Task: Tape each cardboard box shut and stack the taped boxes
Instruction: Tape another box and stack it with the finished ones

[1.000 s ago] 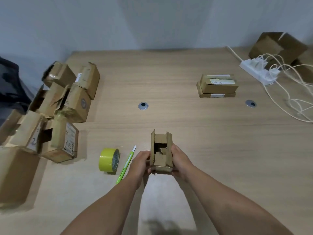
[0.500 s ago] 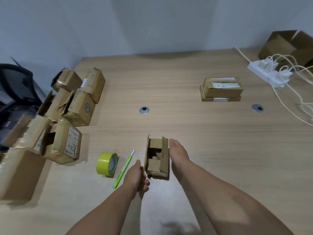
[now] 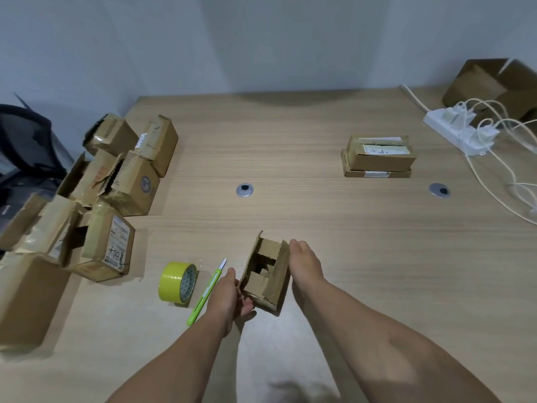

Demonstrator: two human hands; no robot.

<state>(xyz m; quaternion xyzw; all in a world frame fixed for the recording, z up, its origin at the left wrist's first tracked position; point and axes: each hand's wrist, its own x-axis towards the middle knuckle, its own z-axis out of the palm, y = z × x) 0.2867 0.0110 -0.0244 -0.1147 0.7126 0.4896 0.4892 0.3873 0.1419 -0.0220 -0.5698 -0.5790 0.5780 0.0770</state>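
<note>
Head view, and nearest us both forearms reach in over the desk [image 3: 319, 216]. The left hand [image 3: 229, 298] cups the near-left corner of the small open box [image 3: 266, 274], fingers loosely curled against it; the right hand [image 3: 305, 264] lies flat along the box's right wall, fingers straight, bracing more than gripping. The box sits tilted, top flaps up and ragged, dark gap showing inside. The step now looks like folding those flaps shut: press the short ones in first, then hold the long pair flush so the seam meets. Just left lie the green cutter [image 3: 205, 292] and the yellow tape roll [image 3: 177, 282], handy to grab. Further left, the untaped boxes [image 3: 116, 196] are heaped. Far right, two taped boxes [image 3: 377, 157] already stacked.
</note>
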